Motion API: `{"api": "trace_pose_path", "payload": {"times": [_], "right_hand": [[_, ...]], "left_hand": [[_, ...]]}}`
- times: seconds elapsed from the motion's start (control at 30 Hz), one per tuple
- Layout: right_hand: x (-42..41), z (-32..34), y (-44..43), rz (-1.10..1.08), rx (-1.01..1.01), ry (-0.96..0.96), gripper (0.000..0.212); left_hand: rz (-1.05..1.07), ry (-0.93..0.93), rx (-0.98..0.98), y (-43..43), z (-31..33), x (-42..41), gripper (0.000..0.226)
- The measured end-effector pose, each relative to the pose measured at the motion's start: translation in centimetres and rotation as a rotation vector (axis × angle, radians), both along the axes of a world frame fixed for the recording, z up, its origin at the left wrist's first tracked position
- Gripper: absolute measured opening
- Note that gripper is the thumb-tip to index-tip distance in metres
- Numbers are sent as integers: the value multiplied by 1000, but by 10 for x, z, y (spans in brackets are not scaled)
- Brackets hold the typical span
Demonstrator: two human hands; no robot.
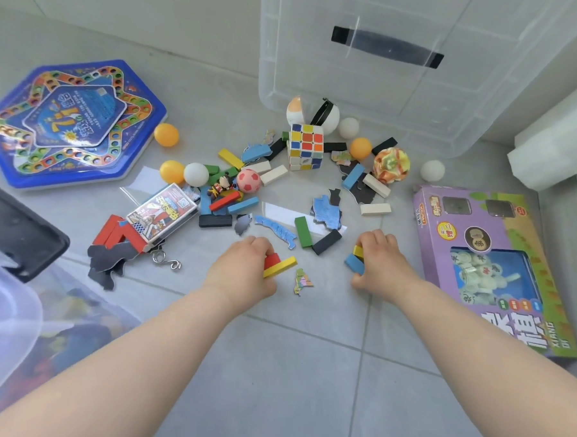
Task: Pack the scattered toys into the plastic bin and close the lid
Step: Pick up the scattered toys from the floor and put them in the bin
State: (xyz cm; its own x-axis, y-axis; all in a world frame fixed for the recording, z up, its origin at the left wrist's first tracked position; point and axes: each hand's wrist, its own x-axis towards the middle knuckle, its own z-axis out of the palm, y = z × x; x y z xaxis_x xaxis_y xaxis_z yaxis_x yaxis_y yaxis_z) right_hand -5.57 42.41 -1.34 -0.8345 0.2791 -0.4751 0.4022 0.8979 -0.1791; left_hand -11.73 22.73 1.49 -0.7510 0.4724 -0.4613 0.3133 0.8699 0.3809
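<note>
Head: left hand [246, 267] and right hand [381, 262] grip blocks [279, 265].

A plastic bin [390, 89] stands behind the puzzle cube [306, 146]. The game board [71, 122] lies to its left and the chess box [490, 261] to its right.

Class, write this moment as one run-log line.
left hand grips red-yellow blocks | right hand grips blue-yellow blocks | toys on floor

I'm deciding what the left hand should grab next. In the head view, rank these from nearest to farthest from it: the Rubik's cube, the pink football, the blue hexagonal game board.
From the left hand:
1. Pink football, straight ahead of it.
2. Rubik's cube, farther ahead and to the right.
3. Blue hexagonal game board, far off to the left.
</note>
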Motion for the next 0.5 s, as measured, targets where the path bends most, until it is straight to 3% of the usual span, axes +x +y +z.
{"api": "trace_pose_path", "payload": {"times": [0.27, 0.4, 0.5], "right_hand": [[2, 32, -26, -13, -167, 185, 41], [-17, 84, -63, -10, -335, 395, 37], [-32, 127, -104, 81, -470, 505, 39]], "left_hand": [[-40, 280, 287, -13, 108, -24, 37], [-5, 413, 396, -76, 152, -24, 27], [139, 446, 438, -143, 169, -14, 30]]}}
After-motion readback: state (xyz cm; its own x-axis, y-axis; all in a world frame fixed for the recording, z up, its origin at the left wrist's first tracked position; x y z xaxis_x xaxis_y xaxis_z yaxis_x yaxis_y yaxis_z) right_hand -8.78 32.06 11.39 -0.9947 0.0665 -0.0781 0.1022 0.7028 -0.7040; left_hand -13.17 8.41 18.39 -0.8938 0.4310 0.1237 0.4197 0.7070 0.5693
